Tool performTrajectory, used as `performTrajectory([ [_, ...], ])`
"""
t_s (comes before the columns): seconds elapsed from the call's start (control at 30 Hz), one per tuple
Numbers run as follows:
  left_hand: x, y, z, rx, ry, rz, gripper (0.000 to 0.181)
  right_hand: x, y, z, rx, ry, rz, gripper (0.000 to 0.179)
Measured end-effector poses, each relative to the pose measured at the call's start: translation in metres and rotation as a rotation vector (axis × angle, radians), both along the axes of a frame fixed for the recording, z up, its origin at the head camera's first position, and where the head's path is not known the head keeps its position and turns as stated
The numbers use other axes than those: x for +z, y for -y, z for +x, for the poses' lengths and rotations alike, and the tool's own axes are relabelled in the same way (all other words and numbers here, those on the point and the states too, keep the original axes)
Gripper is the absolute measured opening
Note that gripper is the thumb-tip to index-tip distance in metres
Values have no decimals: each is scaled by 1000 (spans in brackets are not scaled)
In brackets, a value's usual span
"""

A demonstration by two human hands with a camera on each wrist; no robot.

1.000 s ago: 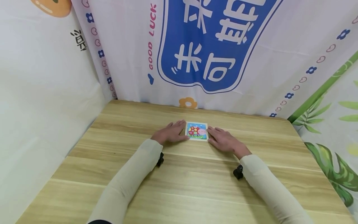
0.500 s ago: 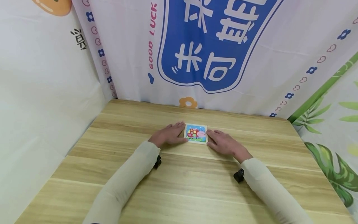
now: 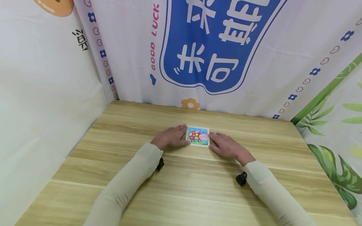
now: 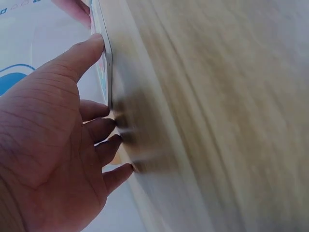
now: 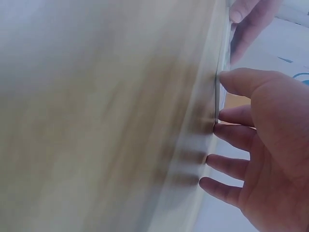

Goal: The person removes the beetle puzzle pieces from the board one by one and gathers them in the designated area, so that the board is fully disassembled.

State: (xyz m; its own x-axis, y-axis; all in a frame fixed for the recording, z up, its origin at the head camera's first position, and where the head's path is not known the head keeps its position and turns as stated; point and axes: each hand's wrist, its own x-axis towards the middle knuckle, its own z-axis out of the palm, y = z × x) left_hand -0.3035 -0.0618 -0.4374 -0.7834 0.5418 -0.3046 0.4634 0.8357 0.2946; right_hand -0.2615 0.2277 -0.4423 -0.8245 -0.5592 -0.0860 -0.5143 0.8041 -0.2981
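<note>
A small square picture board with a pale border and a red spotted ladybug lies flat on the wooden table, picture side up. My left hand rests palm down at its left side, with the thumb over the near left corner. At the opposite side is my right hand, its thumb and index fingertip on the right border. In the left wrist view, the thumb touches the board's thin edge and the other fingers reach down to the tabletop. The right wrist view shows similarly extended fingers meeting the table.
The wooden table reaches back to a white printed curtain with a blue panel. White cloth hangs along the left side, and leaf-printed cloth along the right. A small black device sits at the right wrist.
The picture board has slid slightly toward me, with both hands staying at its sides. Most of this shift came in the first half second; only a tiny bit followed.
</note>
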Motion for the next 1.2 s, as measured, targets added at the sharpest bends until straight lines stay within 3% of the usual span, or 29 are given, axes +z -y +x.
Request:
performTrajectory([
  [0.3,-1,-1,1,-20,-43,-2,87,3,3,-5,-32,-4,-22,58],
  [0.53,-1,0,0,-30,-76,-18,86,7,11,-20,-75,-50,-63,41],
  [0.7,0,-1,1,-20,-64,-10,86,7,13,-28,-132,1,-97,50],
  [0.97,0,-5,3,53,-38,43,86,1,10,-32,-127,44,-104,68],
  [1.2,0,-10,1,125,-35,87,84,2,10,-30,-128,41,-94,70],
])
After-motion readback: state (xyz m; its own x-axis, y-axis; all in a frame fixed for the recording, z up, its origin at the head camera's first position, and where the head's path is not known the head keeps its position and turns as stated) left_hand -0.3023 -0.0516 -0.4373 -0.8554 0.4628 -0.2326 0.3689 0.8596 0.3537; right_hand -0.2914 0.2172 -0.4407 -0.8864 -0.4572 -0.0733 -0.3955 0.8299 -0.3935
